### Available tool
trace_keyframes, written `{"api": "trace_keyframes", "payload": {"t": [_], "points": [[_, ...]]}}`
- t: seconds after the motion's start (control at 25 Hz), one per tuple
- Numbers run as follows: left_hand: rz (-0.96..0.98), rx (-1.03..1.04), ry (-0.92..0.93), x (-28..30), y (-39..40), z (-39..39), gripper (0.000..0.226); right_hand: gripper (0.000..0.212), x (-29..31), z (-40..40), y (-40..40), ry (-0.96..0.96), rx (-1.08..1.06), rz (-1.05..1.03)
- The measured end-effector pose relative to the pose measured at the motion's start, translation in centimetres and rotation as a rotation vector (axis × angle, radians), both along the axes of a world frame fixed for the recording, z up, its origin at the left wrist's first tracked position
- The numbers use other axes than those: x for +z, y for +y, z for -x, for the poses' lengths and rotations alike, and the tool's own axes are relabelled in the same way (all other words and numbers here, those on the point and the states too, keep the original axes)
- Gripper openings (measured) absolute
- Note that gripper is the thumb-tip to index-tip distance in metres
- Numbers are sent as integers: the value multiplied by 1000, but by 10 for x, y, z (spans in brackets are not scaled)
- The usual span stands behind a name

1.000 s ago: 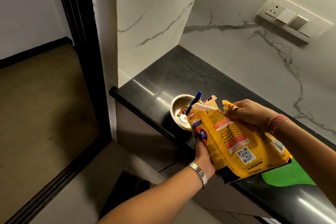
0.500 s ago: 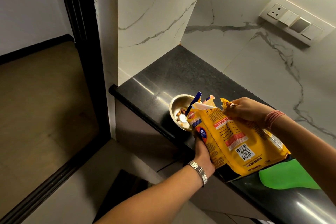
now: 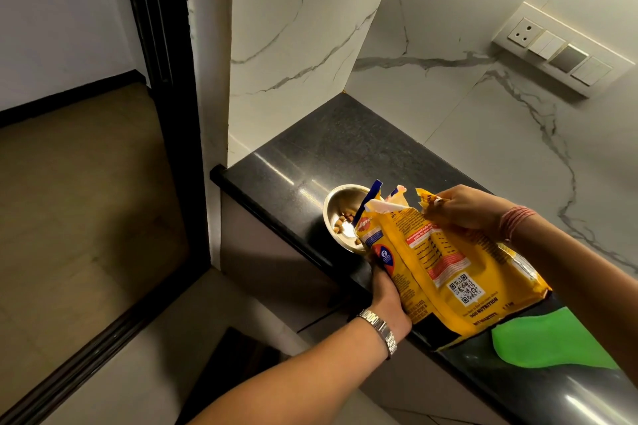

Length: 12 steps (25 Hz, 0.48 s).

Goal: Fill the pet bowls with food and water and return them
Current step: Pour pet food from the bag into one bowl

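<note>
A small steel bowl (image 3: 336, 207) stands near the front edge of the black counter (image 3: 345, 148). Several brown kibble pieces (image 3: 341, 222) lie in its bottom. A yellow dog food bag (image 3: 448, 266) is tilted with its torn open mouth over the bowl, hiding the bowl's right side. My left hand (image 3: 388, 297) grips the bag from below at its near side. My right hand (image 3: 462, 205) pinches the bag's torn top edge.
A bright green shape (image 3: 545, 342) lies on the counter to the right of the bag. White marble walls close in the counter's back and left, with a switch panel (image 3: 559, 50) at upper right. A black door frame (image 3: 165, 97) stands left, floor below.
More kibble lies in the bowl than a second ago. Bag and both hands have stayed in nearly the same place over the bowl.
</note>
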<state>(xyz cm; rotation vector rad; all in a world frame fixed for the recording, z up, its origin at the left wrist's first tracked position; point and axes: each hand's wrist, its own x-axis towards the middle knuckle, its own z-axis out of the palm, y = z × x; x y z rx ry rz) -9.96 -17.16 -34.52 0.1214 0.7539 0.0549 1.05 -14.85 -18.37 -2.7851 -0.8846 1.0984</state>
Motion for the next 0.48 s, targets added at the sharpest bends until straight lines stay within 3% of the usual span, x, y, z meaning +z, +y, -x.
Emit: {"api": "trace_keyframes", "payload": {"t": [0.48], "points": [[23,-2,-31,6,-2,4,75,33,6,8,11,-22,-24,57]]}}
